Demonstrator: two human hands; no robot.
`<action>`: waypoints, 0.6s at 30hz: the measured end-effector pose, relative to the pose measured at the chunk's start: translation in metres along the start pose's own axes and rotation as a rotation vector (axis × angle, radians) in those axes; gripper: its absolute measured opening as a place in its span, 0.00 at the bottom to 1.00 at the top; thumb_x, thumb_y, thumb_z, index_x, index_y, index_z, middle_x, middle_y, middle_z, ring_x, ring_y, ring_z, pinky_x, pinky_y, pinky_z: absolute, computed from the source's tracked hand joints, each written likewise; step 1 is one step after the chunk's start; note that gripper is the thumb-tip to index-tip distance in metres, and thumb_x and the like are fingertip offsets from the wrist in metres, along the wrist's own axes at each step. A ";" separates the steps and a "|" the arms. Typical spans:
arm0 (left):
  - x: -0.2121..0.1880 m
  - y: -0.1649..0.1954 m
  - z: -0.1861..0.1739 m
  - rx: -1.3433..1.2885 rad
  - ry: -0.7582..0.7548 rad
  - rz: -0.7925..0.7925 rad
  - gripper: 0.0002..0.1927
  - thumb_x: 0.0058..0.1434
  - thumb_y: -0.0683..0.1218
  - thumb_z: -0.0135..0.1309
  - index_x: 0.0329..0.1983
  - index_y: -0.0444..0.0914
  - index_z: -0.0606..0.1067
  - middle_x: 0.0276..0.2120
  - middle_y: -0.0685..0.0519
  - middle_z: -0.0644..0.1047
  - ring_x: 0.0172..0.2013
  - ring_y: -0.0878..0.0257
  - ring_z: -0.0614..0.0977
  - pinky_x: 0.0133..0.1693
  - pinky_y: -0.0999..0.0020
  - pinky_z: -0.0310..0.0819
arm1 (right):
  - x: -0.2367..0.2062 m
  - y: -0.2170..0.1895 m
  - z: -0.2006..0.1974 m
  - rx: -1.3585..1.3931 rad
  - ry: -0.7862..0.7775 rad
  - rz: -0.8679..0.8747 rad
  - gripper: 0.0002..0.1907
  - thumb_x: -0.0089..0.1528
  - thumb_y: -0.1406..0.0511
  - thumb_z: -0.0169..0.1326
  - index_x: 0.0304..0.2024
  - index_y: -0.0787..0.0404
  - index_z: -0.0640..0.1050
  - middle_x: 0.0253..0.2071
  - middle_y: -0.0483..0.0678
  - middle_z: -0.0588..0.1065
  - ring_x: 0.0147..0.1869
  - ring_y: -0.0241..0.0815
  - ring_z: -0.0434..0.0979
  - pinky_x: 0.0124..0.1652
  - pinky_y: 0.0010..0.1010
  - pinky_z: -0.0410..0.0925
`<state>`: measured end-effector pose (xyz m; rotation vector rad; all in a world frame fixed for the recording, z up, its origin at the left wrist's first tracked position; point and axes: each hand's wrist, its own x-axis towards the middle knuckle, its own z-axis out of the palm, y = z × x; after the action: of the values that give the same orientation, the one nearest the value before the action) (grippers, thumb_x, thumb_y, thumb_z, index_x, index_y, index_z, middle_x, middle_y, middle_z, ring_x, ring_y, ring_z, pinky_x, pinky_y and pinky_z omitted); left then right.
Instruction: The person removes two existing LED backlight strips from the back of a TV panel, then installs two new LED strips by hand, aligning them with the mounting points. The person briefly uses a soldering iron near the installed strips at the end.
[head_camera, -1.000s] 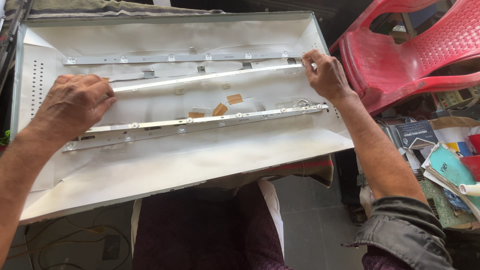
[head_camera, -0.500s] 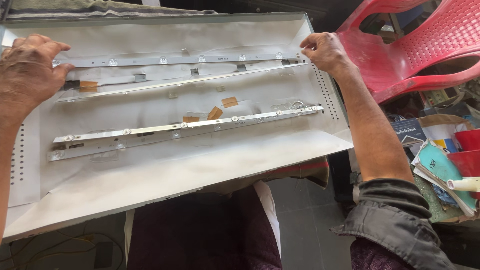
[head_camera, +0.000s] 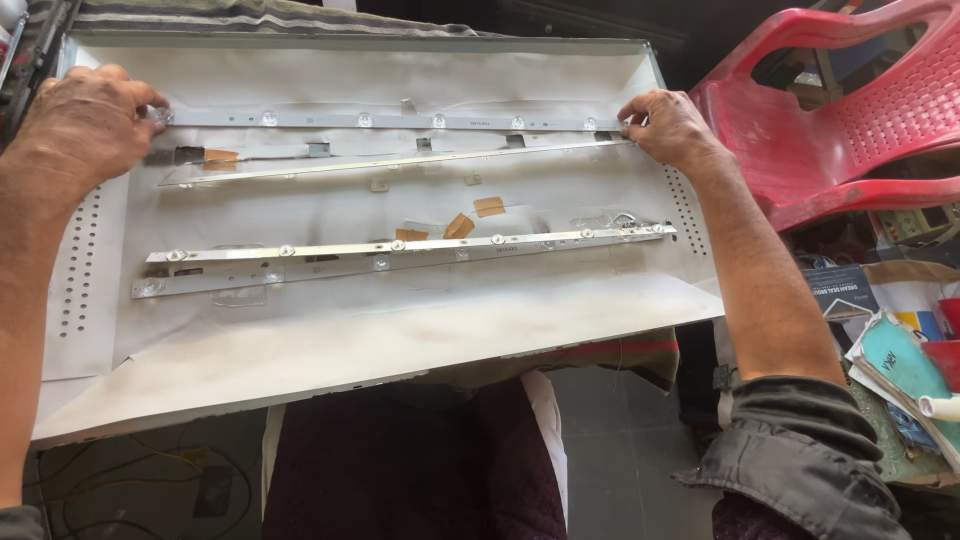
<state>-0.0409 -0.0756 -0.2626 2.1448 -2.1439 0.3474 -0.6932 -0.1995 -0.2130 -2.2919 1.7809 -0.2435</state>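
Left hand (head_camera: 85, 125) pinched near end of long grey metal strip with round lenses (head_camera: 400, 120); right hand (head_camera: 668, 125) gripped its far end. Strip spanned between both hands, atop wide white backlight tray (head_camera: 400, 320) (second strip lay below). Red plastic chair (head_camera: 850, 110) beyond right hand.

Repair workshop: opened backlight panel (head_camera: 400, 300), circuit boards (head_camera: 905, 370), red plastic chair (head_camera: 850, 110).

Both hands (head_camera: 85, 125) (head_camera: 668, 128) outstretched, fingers pinched.

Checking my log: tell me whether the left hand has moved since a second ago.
Yes. The left hand went from mid-panel up to the white panel's top-left corner.
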 end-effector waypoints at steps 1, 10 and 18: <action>-0.001 -0.001 0.000 -0.017 -0.006 0.000 0.12 0.73 0.50 0.57 0.56 0.46 0.83 0.45 0.47 0.82 0.53 0.52 0.82 0.61 0.54 0.72 | -0.001 0.000 0.001 -0.003 0.005 0.006 0.13 0.63 0.67 0.60 0.50 0.58 0.83 0.44 0.51 0.80 0.47 0.46 0.80 0.49 0.38 0.73; -0.018 -0.005 -0.010 -0.092 0.026 0.074 0.11 0.70 0.51 0.59 0.51 0.43 0.84 0.44 0.49 0.82 0.49 0.54 0.82 0.57 0.56 0.73 | -0.007 -0.005 -0.003 -0.023 0.019 -0.016 0.11 0.65 0.65 0.59 0.49 0.60 0.83 0.45 0.52 0.79 0.49 0.45 0.80 0.51 0.39 0.72; -0.045 0.004 -0.016 -0.070 -0.008 0.051 0.12 0.66 0.50 0.61 0.51 0.46 0.85 0.45 0.51 0.82 0.51 0.54 0.82 0.58 0.55 0.72 | -0.017 -0.005 0.000 -0.067 0.055 0.016 0.11 0.65 0.62 0.60 0.46 0.60 0.84 0.46 0.54 0.79 0.49 0.48 0.80 0.50 0.42 0.72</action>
<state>-0.0459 -0.0282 -0.2576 2.0610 -2.1840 0.2648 -0.6931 -0.1815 -0.2116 -2.3367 1.8607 -0.2507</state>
